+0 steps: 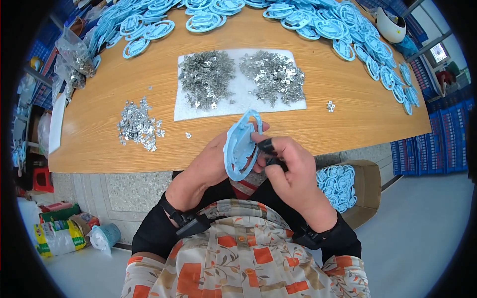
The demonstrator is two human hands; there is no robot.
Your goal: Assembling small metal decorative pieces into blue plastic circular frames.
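Observation:
My left hand (211, 158) grips a light-blue oval plastic frame (229, 158), held tilted on edge above the front of the table. Its raised inner plate faces toward my right hand (298, 174). Black covers wrap fingertips of that hand. Thumb and fingers are drawn together close against the frame's right side; any small part between them is hidden. Beyond the hands, a white mat (191, 114) bears two heaps of small silvery metal pieces, a left heap (206, 79) and a right heap (276, 79).
A loose pile of metal pieces (139, 124) lies at left on the wooden table (318, 134). Many blue frames (333, 30) cover the far edge and right side. A cardboard box (370, 191) of blue parts stands below right. Plastic bags (74, 54) sit far left.

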